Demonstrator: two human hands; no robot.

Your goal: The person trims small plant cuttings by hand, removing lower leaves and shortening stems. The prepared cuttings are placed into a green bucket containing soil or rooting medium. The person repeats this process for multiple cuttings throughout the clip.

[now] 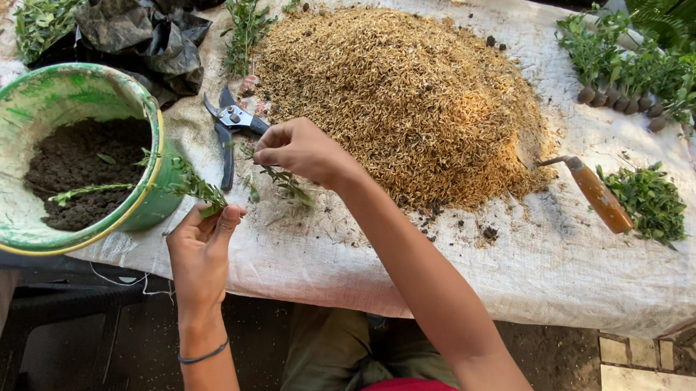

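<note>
While your left hand [200, 247] pinches a leafy green cutting [143, 181] by its lower end, its fingers [226, 216] pressed together on the stem, the sprig reaches out to the left across the rim of the green bucket [14, 131]. That bucket stands at the left edge of the tabletop [569, 273], which is covered with a pale woven cloth, and it holds dark soil [84, 167] partway up.

Your right hand [302, 151] hovers just beyond the left one, its fingers curled together and pinching a second small sprig [284, 182] that lies on the cloth beneath it. Just beside that hand, to its left, lie the pruning shears [229, 132] with dark handles, their blades pointing away from you.

Behind your right hand rises a big heap of straw-coloured husk [402, 102], filling the middle of the tabletop. At its right foot lies a trowel with an orange wooden handle [601, 199], and next to that a small pile of green cuttings [649, 202]. Farther back on the right sits a row of rooted cuttings with dark soil plugs [625, 75]. At the far left, crumpled black plastic bags [145, 18] lie behind the bucket, with more green sprigs [45, 12] beside them. You wear a thin dark band [203, 356] on your left wrist.
</note>
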